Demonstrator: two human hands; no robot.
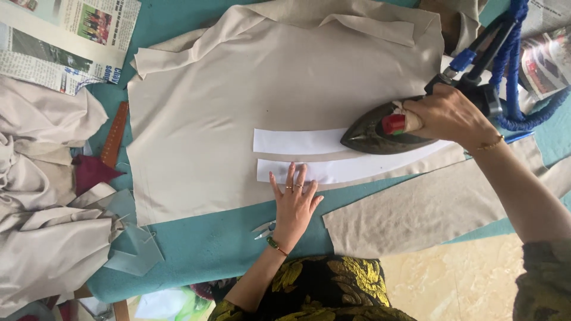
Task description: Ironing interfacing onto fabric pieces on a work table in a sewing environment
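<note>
right hand [447, 114] clamped round the handle of a dark steam iron [380, 132], sole flat on the right end of the far white interfacing strip [297, 141], presumably to fuse it. left hand [294, 199] spread flat, fingers apart, gripping nothing, pinning the near white strip [351, 169] against shifting. both strips on beige fabric [238, 89] over the teal table [196, 244]. small snips [263, 229] just left of the wrist; blue cord [513, 71] far right.

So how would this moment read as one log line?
right hand: grips iron on upper white strip | left hand: flat on lower white strip | beige fabric beneath
</note>
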